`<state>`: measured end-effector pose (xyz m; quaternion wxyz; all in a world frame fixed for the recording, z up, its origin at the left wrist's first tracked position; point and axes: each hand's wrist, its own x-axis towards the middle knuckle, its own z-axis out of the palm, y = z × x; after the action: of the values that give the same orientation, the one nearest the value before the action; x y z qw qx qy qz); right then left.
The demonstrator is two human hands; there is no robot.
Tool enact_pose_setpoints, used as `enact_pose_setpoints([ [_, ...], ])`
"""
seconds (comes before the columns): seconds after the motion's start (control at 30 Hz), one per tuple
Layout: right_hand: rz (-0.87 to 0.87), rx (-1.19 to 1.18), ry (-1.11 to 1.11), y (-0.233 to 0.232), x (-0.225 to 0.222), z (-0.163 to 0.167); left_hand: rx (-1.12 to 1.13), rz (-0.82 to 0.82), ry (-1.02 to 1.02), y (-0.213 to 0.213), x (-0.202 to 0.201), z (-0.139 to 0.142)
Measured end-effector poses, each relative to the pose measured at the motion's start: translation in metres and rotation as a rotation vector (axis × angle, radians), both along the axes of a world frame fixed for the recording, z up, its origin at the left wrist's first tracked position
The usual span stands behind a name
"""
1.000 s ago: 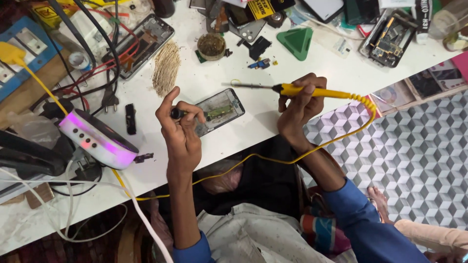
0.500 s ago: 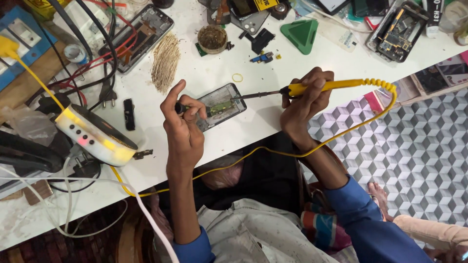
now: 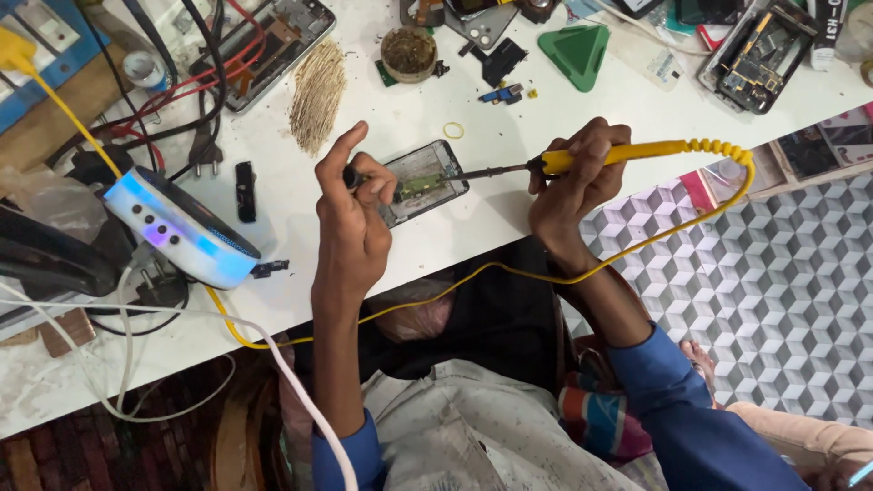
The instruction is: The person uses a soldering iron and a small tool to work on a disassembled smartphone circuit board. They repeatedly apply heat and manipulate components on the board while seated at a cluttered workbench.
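Note:
An opened phone (image 3: pixel 420 180) lies on the white table (image 3: pixel 382 118) with its circuit board showing. My right hand (image 3: pixel 577 177) grips a yellow-handled soldering iron (image 3: pixel 618 156); its dark tip reaches the phone's right edge. My left hand (image 3: pixel 355 214) sits at the phone's left edge, thumb and fingers pinched on something small and dark that I cannot make out. The iron's yellow cord (image 3: pixel 727 195) loops off the table edge and runs back under my arms.
A glowing white-blue device (image 3: pixel 177 227) lies to the left among cables and plugs. Behind the phone are a bundle of thin sticks (image 3: pixel 318 86), a round tin (image 3: pixel 407 53), a green triangular pick (image 3: pixel 575 47) and other opened phones (image 3: pixel 759 55). Patterned floor lies to the right.
My right hand has brought the soldering iron leftward and down, so its tip now meets the phone. My left hand has stayed at the phone's left edge.

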<state>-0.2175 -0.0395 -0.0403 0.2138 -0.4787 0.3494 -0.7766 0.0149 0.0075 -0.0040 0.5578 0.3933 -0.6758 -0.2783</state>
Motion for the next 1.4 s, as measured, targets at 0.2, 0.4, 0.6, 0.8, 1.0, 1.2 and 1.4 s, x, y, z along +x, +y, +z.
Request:
enact_pose_setpoints([
  [0.2,0.078,-0.062,0.038,0.010,0.003,0.000,-0.039,-0.005,0.106,-0.006,0.010,0.003],
  [0.4,0.117,-0.064,0.095,0.009,0.006,-0.002,-0.045,0.023,-0.025,-0.001,0.017,0.005],
  [0.6,0.125,-0.023,0.081,0.009,0.005,-0.003,-0.051,0.017,-0.071,0.001,0.015,0.009],
  [0.8,0.107,-0.006,0.048,0.004,0.002,0.000,-0.063,0.001,-0.055,-0.007,0.014,0.017],
  [1.0,0.117,0.010,0.054,0.004,0.000,-0.001,-0.039,-0.057,-0.122,-0.016,0.009,0.015],
  [1.2,0.117,0.007,0.059,0.004,0.001,0.000,-0.025,-0.095,-0.149,-0.022,0.009,0.017],
  [1.4,0.101,-0.027,0.030,0.000,0.002,-0.002,-0.031,-0.082,-0.095,-0.021,0.006,0.016],
])
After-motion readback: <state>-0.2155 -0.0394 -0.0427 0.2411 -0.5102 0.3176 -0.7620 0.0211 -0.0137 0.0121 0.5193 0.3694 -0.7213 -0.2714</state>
